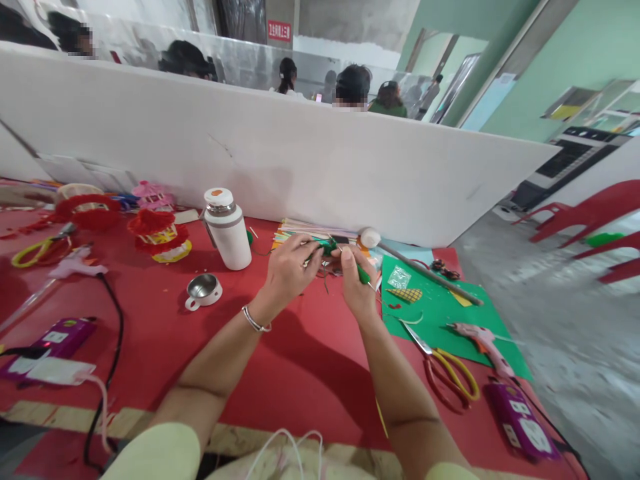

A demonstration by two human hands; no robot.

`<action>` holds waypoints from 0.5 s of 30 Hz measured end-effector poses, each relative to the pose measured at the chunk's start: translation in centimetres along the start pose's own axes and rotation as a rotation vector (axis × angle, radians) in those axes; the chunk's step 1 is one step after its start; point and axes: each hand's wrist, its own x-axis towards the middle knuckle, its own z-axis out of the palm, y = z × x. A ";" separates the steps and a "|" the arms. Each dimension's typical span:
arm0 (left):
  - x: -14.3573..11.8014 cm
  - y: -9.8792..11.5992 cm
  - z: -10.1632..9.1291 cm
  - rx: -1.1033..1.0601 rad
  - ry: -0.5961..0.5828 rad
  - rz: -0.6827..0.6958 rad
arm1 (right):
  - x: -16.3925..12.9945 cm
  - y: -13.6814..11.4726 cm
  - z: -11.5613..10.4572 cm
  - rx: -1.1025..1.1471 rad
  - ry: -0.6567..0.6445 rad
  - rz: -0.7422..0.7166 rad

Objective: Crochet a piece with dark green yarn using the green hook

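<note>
My left hand and my right hand meet above the red table, both pinching a small green craft piece. A green stick-like part of it pokes out past my right fingers. My left wrist wears a silver bracelet. Just behind the hands lies a stack of coloured paper sheets. Most of the green piece is hidden by my fingers.
A white flask and its metal cup lid stand left of the hands. Red lantern crafts, yellow-handled scissors, a pink glue gun, green sheet, power strips and a white partition surround them. People sit beyond the partition.
</note>
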 end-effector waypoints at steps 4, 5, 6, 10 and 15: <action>0.1 0.1 0.2 -0.082 0.046 -0.055 | -0.1 0.0 0.1 -0.001 -0.019 -0.028; 0.0 0.2 0.3 -0.131 0.054 -0.087 | -0.2 0.0 0.2 0.008 -0.028 -0.031; 0.0 0.4 0.5 -0.190 0.050 -0.134 | -0.3 0.1 0.2 0.019 -0.036 -0.031; -0.3 0.8 1.2 -0.448 0.001 -0.357 | -0.4 0.1 0.4 0.044 -0.037 -0.021; -0.3 0.9 1.3 -0.323 0.106 -0.329 | -0.4 0.1 0.4 -0.015 -0.035 -0.035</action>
